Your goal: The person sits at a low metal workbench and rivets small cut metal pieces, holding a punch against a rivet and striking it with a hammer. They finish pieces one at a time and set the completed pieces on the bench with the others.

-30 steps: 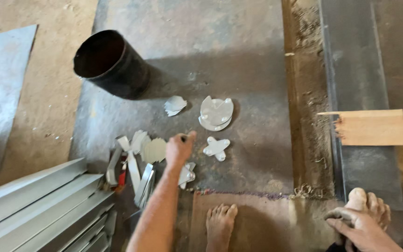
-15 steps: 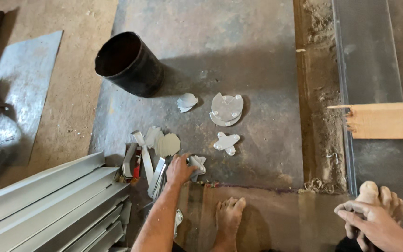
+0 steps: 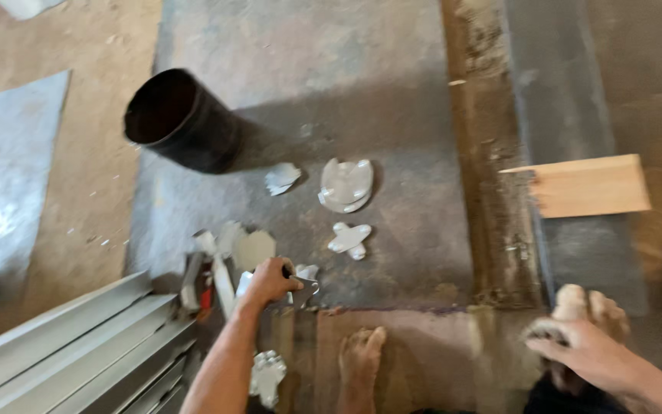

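While several cut metal shapes [image 3: 346, 184] lie finished on the floor plate [image 3: 408, 100], another small metal piece [image 3: 305, 285] is clamped in the left hand [image 3: 270, 280] — the right hand [image 3: 580, 349] rests closed on a cloth-like lump [image 3: 580, 303], blurred.

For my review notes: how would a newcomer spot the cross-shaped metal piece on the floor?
Start at the black bucket lying on its side on the grey sheet. To its lower right lies a stack of rounded cutouts; the cross piece sits just below that, apart from it. It alone has four short rounded arms; its neighbours are rounded or irregular scraps.
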`<state>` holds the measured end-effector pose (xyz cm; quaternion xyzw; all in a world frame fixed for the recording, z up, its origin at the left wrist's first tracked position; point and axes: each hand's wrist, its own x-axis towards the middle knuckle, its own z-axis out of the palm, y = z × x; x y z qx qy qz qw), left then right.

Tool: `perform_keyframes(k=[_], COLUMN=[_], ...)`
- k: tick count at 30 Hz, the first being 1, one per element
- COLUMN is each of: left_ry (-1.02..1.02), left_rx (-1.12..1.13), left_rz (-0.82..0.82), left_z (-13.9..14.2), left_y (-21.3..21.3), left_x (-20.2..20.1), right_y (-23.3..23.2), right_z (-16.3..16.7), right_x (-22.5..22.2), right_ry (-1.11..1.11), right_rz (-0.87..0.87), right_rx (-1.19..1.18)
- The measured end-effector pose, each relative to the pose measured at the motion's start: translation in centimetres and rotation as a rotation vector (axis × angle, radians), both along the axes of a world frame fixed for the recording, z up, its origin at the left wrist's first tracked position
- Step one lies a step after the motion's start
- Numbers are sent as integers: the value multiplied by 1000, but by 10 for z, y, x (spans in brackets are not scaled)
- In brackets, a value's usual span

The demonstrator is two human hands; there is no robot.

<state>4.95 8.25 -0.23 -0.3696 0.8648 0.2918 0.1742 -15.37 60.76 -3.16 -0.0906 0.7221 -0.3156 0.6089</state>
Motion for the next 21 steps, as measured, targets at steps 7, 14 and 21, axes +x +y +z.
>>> perform_keyframes(k=[7,14,21], left_ry=[310,639,497], left_rx=[487,413,-25], left_rz=[-179,-239,-454], left_z=[54,93,77], left_y=[158,302,377], left_x=[-122,-197,-213], right_y=[-26,-14,9], right_z=[82,116,101], right_x=[-37,-59,-80], right_ry=[602,822,1012], right_rz=[-111,-366,-434], right_rx=[-340,-407,-331])
